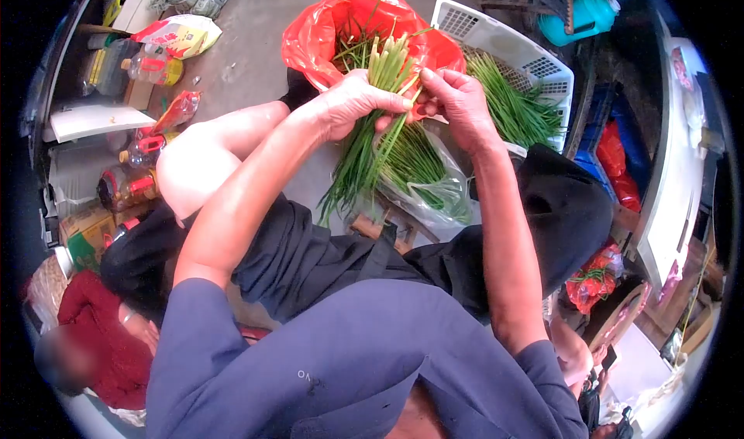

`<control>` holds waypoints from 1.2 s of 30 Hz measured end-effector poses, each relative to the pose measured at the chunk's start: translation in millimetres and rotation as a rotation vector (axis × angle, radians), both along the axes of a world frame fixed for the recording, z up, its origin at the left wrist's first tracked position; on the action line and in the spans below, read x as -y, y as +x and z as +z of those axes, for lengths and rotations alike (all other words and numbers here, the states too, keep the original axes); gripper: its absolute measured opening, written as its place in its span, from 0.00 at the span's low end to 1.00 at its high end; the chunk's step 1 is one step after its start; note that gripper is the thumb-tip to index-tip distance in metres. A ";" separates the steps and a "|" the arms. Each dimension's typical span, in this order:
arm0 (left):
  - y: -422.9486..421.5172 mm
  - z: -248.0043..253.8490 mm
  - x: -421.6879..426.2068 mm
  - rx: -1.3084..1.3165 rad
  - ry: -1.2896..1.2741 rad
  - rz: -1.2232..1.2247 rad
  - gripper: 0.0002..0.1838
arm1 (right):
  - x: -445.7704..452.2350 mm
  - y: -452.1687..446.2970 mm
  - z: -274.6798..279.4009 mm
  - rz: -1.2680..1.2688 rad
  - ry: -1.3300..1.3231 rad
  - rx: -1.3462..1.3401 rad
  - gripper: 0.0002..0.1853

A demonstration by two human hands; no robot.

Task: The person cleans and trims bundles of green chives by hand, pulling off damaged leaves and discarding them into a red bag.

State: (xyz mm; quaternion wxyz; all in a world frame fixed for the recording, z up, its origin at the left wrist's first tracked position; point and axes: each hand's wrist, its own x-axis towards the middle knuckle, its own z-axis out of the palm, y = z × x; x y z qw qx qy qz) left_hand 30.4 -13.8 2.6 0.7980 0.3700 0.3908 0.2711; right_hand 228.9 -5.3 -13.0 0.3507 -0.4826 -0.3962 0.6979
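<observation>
My left hand [359, 103] is wrapped round a bunch of long green stalks [393, 65], pale ends up and dark leaves hanging down to the left. My right hand [457, 107] is closed at the bunch's right side, thumb and forefinger pinched near a pale stalk end; what it grips is too small to name. Behind the bunch an open red plastic bag [310, 45] holds loose green pieces. Below my hands, more green stalks [415, 160] lie in a clear plastic bag [452, 206].
A white basket [508, 32] with green stalks stands at the back right, near a teal jug [583, 18]. Bottles [155, 67] and packets line the left. A person in dark red [108, 338] is at the lower left. Another red bag [593, 284] lies at the right.
</observation>
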 end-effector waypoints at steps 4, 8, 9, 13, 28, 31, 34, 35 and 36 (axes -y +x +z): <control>-0.7 -3.0 -1.0 -0.034 -0.016 0.057 0.11 | -0.4 -2.9 -7.4 -0.088 0.035 0.069 0.15; -4.9 -7.5 -3.8 -0.049 -0.016 0.093 0.09 | -2.7 -3.1 -17.6 -0.222 0.027 0.071 0.17; -5.5 -8.2 -4.2 -0.056 -0.023 0.104 0.09 | -2.8 -4.1 -17.4 -0.221 0.026 0.070 0.17; -5.4 -8.6 -5.4 -0.078 -0.022 0.157 0.09 | -0.9 -13.2 -14.3 -0.171 0.026 0.043 0.17; -12.0 -6.7 -7.0 -0.117 0.004 0.160 0.08 | 0.7 -34.3 -29.3 -0.063 0.521 0.479 0.17; -13.4 -7.2 -9.3 -0.103 -0.005 0.148 0.07 | -0.3 -36.4 -29.2 -0.102 0.471 0.402 0.18; -12.9 -4.3 -9.8 -0.091 -0.008 0.162 0.07 | 1.0 -40.9 -24.0 -0.136 0.309 0.292 0.18; -12.9 -2.2 -9.8 -0.094 -0.006 0.160 0.07 | 2.0 -41.8 -21.0 -0.138 0.307 0.291 0.18; -12.8 -0.6 -9.9 -0.097 -0.004 0.159 0.07 | 3.1 -43.0 -15.5 -0.149 0.230 0.214 0.17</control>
